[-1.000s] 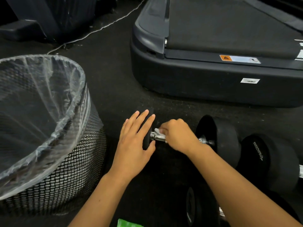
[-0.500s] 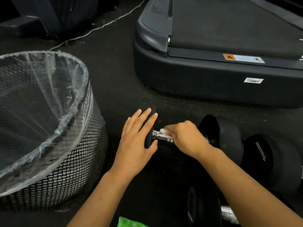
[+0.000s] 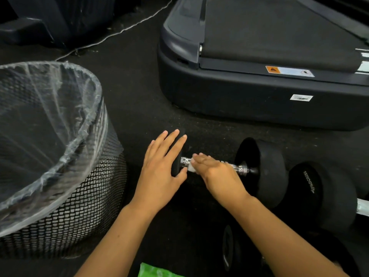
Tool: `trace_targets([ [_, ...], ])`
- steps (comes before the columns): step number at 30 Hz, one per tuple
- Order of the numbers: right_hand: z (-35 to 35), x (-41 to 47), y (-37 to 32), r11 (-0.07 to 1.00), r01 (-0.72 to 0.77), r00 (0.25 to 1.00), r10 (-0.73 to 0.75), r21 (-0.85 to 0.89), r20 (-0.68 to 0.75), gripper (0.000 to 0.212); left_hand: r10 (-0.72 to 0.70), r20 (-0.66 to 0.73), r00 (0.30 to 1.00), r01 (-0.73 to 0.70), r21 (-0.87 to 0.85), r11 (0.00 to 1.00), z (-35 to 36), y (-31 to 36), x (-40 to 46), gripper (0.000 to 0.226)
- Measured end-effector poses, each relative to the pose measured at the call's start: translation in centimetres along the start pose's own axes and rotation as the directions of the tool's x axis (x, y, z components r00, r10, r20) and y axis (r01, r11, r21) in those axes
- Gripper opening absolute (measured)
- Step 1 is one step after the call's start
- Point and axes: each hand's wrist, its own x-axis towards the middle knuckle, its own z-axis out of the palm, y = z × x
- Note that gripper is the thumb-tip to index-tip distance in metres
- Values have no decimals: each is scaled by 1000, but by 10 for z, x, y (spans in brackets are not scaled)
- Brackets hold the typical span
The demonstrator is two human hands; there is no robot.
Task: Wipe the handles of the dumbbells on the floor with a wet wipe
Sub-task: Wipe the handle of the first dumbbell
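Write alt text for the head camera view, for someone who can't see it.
A person's right hand presses a white wet wipe on a dumbbell's chrome handle while the left hand rests flat on its left weight. A lined mesh bin stands left, a treadmill behind.

Your two bare forearms reach into view from the bottom edge, with no sleeve, watch, bracelet or glove on either. Your left hand [image 3: 159, 172] carries no ring on the fingers that show, and its nails are short, plain and unpainted. Your right hand [image 3: 217, 174] is likewise unadorned, its nails trimmed close to the fingertips. Both wrists are uncovered right down to the frame's edge, and nothing of your clothing shows anywhere in the head view
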Motion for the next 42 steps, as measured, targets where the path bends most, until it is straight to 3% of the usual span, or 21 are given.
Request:
trace_targets([
  [3,-10,2,7,989,-122,992,124,80,-20,22,10,-13,1000,-10,-11,1000,0,0,-2,76],
  [5,-8,9,2,982,-174,985,174,76,9,28,11,-28,1000,-11,-4,1000,0,0,-2,76],
  [8,-1,1,0,992,-130,991,129,10,37,39,1,-26,1000,-1,1,1000,1,0,-1,75],
  [12,-18,3,9,958,-282,959,283,40,-12,20,5,-29,1000,-5,-8,1000,1,0,-2,76],
  [17,-19,2,3,953,-297,955,297,56,15,21,6,-53,999,-6,-4,1000,4,-1,-2,75],
  [21,-27,24,14,889,-456,885,448,44,128,21,21,-58,998,-21,9,1000,5,-2,-1,75],
  [26,-22,24,3,923,-370,920,350,100,176,24,9,-49,999,-9,10,1000,4,-1,0,74],
  [30,-30,26,16,899,-429,896,411,90,167,15,17,-49,999,-17,10,1000,5,-1,-2,75],
  [34,-26,22,4,933,-354,927,339,72,162,24,6,-38,999,-6,11,1000,3,-1,-2,75],
  [42,-31,25,5,931,-364,913,360,-16,192,23,14,-19,1000,-13,12,1000,2,-3,-2,76],
])
